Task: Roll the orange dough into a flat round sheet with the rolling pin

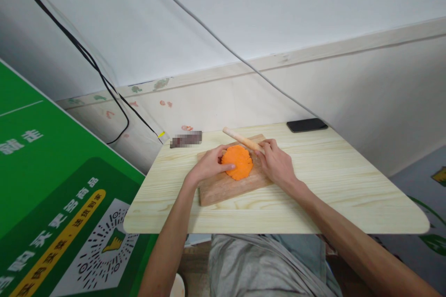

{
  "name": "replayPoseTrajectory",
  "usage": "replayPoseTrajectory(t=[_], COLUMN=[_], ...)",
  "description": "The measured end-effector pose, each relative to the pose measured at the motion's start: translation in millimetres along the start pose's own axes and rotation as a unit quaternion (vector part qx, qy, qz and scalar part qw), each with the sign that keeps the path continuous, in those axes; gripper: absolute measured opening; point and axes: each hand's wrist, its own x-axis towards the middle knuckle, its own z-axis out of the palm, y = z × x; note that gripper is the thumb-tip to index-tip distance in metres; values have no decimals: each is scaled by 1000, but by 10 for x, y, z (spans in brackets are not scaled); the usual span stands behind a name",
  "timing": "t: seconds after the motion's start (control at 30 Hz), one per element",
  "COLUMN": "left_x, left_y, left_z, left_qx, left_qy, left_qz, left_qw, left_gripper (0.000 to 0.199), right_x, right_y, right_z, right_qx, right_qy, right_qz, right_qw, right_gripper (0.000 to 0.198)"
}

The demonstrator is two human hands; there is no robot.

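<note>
A flat orange disc of dough (239, 160) with ragged edges is over the wooden cutting board (216, 192). My left hand (212, 163) grips the disc at its left side, thumb on top and fingers around the edge. My right hand (277, 160) is closed around the near end of a small wooden rolling pin (240, 136). The pin slants up and left, its far end beyond the board's back edge. Whether the disc lies flat on the board or is slightly lifted, I cannot tell.
The board rests on a pale wood-grain table (334, 185). A black phone (307, 125) lies at the back right, and a blurred-out dark object (186, 139) at the back left. Cables (223, 44) run along the wall; a green printed panel (62, 158) stands at the left.
</note>
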Motion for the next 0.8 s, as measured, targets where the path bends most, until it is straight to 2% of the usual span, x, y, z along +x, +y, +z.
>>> replayPoseTrajectory(t=[0.23,0.4,0.57,0.8], left_x=[10,15,13,18], left_y=[84,96,68,91], left_z=[36,81,121,158], left_qx=[55,96,87,75], left_qy=[-15,10,9,22], left_qz=[34,34,28,22], left_qw=[998,995,996,997], left_gripper=[57,66,69,64], right_x=[0,-2,-3,-9], right_y=[-5,-5,-10,-17], right_z=[-13,-25,-36,-51], right_qx=[-1,3,2,6], right_qy=[-2,-3,-5,-4], right_qz=[1,-2,-4,-4], right_qw=[1000,1000,1000,1000], right_gripper=[34,34,34,34])
